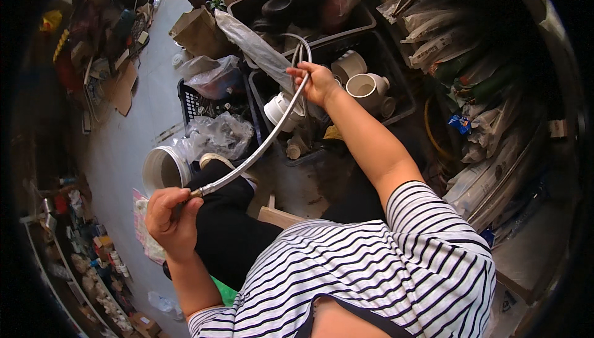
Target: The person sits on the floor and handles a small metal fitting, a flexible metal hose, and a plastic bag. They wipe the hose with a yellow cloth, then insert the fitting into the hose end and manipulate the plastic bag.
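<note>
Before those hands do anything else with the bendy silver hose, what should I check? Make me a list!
1. Left hand gripping the silver hose near its end: ok.
2. Right hand holding the hose further along: ok.
3. Hose free of kinks: cannot tell; it loops back near the right hand.
4. Hose's other end in sight: cannot tell.
5. Black crate tidy: not ok; white pipe fittings lie jumbled inside.

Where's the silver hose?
In the head view, mostly left of centre: the hose curves from the left hand up to the right hand, looping above it.
</note>
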Available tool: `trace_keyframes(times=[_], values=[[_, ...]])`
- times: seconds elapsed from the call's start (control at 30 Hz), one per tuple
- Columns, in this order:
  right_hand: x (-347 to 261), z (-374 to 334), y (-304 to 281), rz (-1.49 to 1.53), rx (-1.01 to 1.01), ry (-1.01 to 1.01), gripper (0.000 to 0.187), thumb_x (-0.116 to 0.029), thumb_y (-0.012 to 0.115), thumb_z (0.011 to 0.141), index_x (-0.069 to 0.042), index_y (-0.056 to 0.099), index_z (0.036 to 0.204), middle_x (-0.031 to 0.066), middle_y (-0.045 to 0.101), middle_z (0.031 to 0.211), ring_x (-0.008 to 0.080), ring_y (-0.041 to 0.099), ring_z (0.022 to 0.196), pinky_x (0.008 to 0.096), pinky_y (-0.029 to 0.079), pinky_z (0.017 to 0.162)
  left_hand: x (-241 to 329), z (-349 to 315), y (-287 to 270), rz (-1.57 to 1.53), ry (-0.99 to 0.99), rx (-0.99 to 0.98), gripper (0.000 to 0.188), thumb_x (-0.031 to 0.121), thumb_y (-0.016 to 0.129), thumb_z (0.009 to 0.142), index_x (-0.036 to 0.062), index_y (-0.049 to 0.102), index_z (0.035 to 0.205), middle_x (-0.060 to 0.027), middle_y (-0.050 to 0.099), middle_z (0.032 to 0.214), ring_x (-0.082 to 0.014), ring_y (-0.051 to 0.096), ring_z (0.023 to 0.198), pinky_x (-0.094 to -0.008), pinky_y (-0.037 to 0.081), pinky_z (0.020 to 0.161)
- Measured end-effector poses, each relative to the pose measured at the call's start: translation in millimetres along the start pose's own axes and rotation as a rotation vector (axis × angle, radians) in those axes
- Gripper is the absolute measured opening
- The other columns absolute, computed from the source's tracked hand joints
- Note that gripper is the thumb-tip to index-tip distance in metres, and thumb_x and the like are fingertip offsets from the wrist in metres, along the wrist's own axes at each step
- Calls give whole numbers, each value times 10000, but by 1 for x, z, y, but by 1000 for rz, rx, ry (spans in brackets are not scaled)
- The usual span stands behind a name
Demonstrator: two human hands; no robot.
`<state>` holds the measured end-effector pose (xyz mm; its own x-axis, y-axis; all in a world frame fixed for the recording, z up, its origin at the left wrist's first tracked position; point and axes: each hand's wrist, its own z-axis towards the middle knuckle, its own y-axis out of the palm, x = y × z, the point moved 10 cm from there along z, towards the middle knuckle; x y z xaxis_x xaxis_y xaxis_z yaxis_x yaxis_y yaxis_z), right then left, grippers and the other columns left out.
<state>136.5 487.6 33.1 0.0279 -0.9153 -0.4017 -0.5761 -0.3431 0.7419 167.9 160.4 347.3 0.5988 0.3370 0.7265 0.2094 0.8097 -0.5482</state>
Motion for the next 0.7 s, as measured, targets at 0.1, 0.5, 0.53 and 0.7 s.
trace_keyframes(times=[0.1, 0.5, 0.53, 0.7], values=[[-18, -15, 42, -121, -162, -128, 164, -116, 503, 881, -100, 463, 1039, 109, 638, 840, 138, 547, 610, 252, 468, 535, -1, -20, -7, 171, -52, -178, 219, -17, 756, 592, 22, 607, 747, -63, 565, 650, -158, 542, 592, -240, 395, 521], [-49, -95, 118, -440, -379, -601, 197, -142, 609, 850, -140, 459, 978, 42, 612, 804, 128, 594, 713, 239, 468, 575, 9, -88, -20, 18, -136, -336, 198, -21, 744, 573, 8, 582, 684, -65, 545, 576, -143, 508, 472, -230, 373, 441], [-53, -99, 120, -466, -364, -662, 198, -139, 611, 848, -139, 460, 975, 39, 609, 789, 125, 595, 703, 233, 465, 565, 9, -90, -18, -8, -143, -340, 201, -20, 745, 571, 8, 582, 685, -68, 546, 578, -146, 509, 471, -235, 375, 437], [-69, -103, 112, -352, -345, -649, 193, -117, 610, 844, -143, 470, 974, 44, 604, 769, 135, 599, 693, 224, 468, 536, -15, -97, -6, -64, -379, -321, 182, -16, 700, 660, -11, 566, 783, -74, 547, 674, -115, 516, 578, -218, 395, 546]])
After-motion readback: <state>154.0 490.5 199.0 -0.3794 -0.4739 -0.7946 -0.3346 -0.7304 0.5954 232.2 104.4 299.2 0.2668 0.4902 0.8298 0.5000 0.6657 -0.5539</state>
